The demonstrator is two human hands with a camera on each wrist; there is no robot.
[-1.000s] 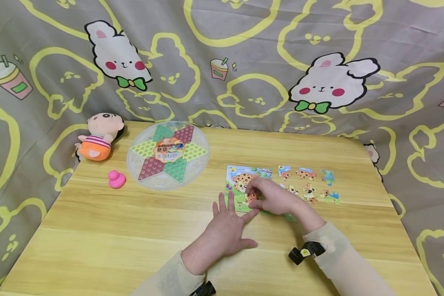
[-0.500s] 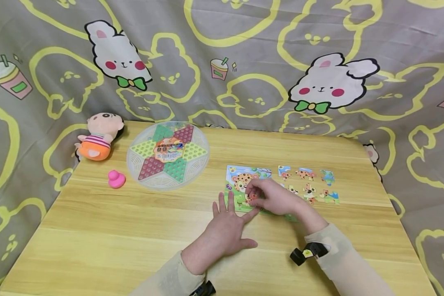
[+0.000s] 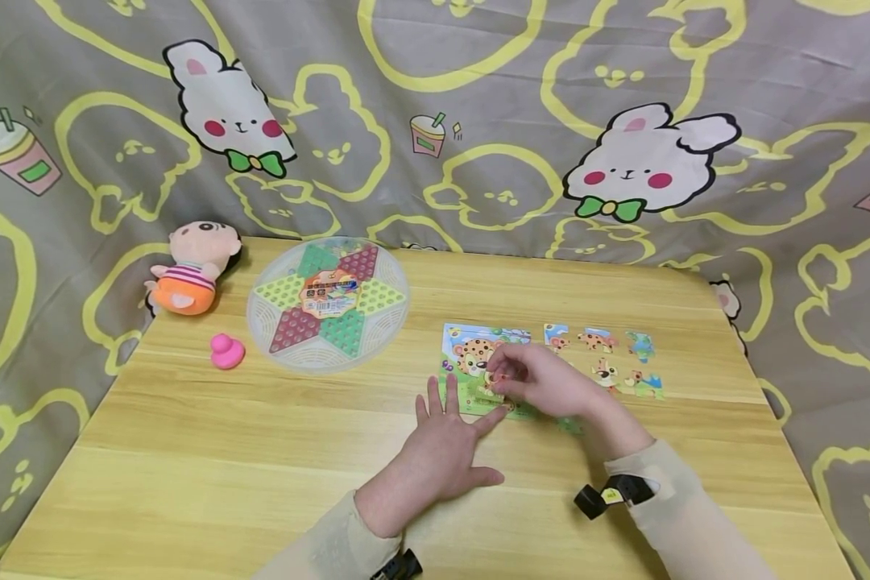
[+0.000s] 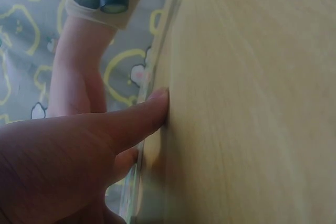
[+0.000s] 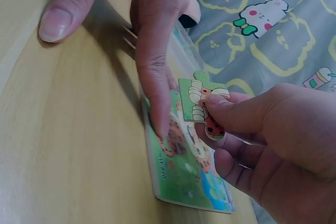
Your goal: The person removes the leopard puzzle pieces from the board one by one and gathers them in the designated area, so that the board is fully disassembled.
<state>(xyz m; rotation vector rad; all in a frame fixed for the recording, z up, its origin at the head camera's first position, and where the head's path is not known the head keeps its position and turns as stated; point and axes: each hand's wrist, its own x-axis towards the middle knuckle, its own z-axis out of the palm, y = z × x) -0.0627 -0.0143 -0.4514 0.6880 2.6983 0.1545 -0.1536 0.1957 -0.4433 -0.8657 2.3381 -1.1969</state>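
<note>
My right hand [image 3: 551, 383] pinches a green jigsaw piece [image 5: 194, 100] with a spotted red part between thumb and fingertips. In the right wrist view the piece is tilted and held off the leopard puzzle board [image 5: 181, 190]. Spread flat, my left hand [image 3: 438, 455] rests on the table, its index finger touching the board's near edge. The left wrist view has the left thumb [image 4: 142, 116] against the wood. In the head view, the right hand covers the right part of the puzzle board [image 3: 460, 338].
Several loose jigsaw pieces [image 3: 641, 346] lie right of the board, and one green piece [image 3: 569, 424] is partly under the right wrist. A round Chinese checkers board [image 3: 333, 334], a pink rubber duck [image 3: 227, 352] and a plush toy [image 3: 192, 274] are on the left. A patterned curtain [image 3: 507, 97] hangs behind.
My right hand has risen slightly from the board and shifted a little right, lifting the pinched jigsaw piece. The left hand has stayed in place.
</note>
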